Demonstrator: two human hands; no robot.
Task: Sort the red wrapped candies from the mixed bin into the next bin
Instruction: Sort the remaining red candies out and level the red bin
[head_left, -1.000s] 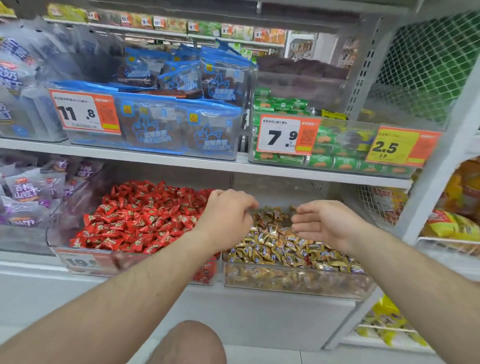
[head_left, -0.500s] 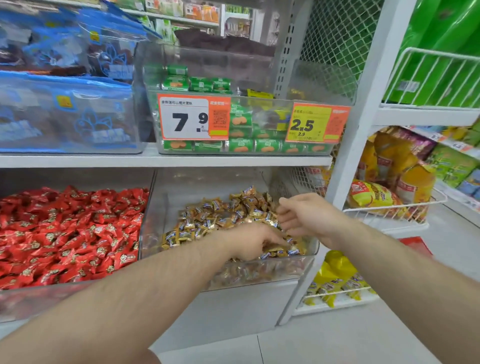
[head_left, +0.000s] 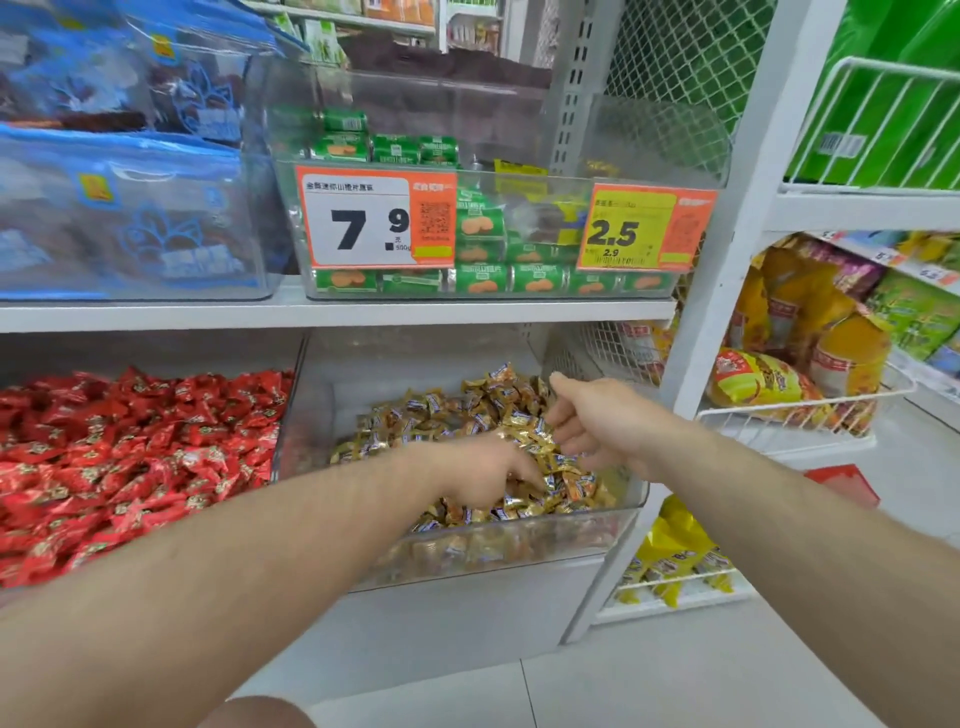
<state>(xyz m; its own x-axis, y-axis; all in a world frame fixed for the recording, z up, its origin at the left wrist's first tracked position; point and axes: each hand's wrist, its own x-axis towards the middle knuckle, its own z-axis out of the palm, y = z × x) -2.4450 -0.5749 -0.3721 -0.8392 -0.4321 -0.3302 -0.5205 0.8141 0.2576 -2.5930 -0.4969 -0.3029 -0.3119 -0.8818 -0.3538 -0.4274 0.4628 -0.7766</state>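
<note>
Both hands reach into the clear mixed bin (head_left: 631, 512) at lower centre of the frame. The left hand (head_left: 485, 475) has its fingertips buried in the gold-wrapped candies (head_left: 441, 410), so its grip cannot be told. The right hand (head_left: 597, 421) hovers open, fingers loosely spread. Red wrapped candies (head_left: 130, 457), glossy and crinkled, fill the neighbouring bin at lower left, cut off by the frame edge. A white shelf (head_left: 337, 312) above carries price tags (head_left: 376, 221).

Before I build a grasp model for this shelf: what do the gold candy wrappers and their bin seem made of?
Gold candy wrappers: probably thin metallised foil or film, glossy; they crinkle and throw sharp glints. Bin: clear rigid plastic, likely acrylic; candies show through its front wall, which holds straight edges and reflects light.
</note>
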